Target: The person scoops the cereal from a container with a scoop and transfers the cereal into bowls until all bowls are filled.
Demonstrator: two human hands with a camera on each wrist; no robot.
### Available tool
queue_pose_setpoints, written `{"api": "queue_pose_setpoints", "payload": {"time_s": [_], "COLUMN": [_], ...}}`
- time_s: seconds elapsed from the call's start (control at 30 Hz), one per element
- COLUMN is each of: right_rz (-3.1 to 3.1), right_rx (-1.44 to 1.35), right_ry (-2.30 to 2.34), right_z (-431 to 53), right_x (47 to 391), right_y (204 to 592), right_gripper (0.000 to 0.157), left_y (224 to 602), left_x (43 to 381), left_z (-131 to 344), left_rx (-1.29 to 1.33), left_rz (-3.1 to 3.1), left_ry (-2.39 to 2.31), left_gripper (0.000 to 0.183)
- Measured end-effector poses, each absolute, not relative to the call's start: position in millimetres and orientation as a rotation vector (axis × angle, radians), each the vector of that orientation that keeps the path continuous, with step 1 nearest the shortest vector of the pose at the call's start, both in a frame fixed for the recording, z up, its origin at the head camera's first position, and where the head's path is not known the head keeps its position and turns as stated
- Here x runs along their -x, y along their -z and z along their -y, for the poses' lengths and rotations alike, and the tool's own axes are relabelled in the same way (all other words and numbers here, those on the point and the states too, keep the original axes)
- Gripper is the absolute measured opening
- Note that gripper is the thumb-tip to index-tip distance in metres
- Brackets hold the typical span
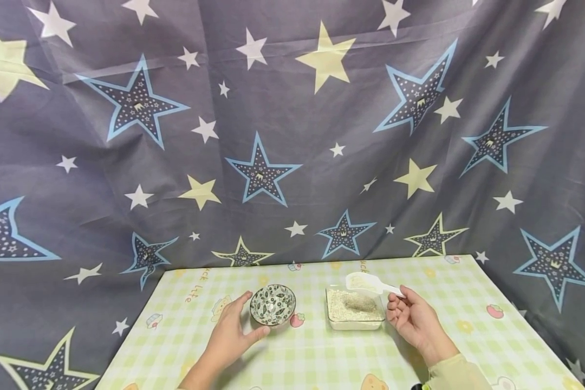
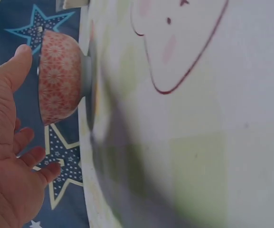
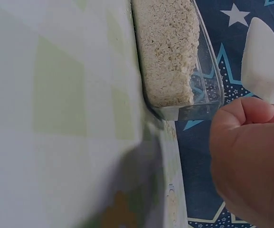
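Note:
My right hand (image 1: 414, 323) pinches the handle of a white scoop (image 1: 387, 288), with pale grain heaped in its bowl. The scoop is held above the back part of a clear glass container (image 1: 356, 326) filled with pale, rice-like grain (image 3: 167, 52). A darker patch shows on the grain's surface in the head view. On the left, a small bowl (image 1: 273, 304) stands upright on the table, with a leaf pattern inside and a red floral outside (image 2: 60, 78). My left hand (image 1: 231, 333) is spread beside it, thumb and fingers apart near its rim, nothing gripped.
A green-and-white checked cloth (image 1: 297, 360) with cartoon prints covers the table. Behind the table hangs a dark curtain (image 1: 292, 119) printed with stars. The bowl and the glass container stand apart, side by side, toward the table's back half.

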State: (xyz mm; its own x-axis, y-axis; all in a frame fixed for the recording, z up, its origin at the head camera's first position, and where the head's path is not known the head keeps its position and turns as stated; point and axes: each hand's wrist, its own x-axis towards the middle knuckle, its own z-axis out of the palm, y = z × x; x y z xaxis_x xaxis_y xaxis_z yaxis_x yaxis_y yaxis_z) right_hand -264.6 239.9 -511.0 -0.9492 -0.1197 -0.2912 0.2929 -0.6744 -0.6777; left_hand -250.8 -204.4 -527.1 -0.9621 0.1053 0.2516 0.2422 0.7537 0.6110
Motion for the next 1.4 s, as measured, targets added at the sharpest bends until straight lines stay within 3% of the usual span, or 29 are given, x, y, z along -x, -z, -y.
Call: {"api": "queue_pose_setpoints", "payload": {"time_s": [0.57,1.4], "right_rz": [-1.196,-1.24], "right_rx": [-0.342,-0.111], "right_ry": [2.654,2.565], "right_z": [-228,-205], "right_x": [266,269], "right_y": [499,485], "right_gripper": [0.033,0.033], "left_y": [533,538], "left_x": [260,263], "left_z": [198,197], "left_rx": [0.221,0.193], "left_rz": [2.765,2.764], "left_ry": [1.006,1.083], "left_gripper": [0.096,0.097]}}
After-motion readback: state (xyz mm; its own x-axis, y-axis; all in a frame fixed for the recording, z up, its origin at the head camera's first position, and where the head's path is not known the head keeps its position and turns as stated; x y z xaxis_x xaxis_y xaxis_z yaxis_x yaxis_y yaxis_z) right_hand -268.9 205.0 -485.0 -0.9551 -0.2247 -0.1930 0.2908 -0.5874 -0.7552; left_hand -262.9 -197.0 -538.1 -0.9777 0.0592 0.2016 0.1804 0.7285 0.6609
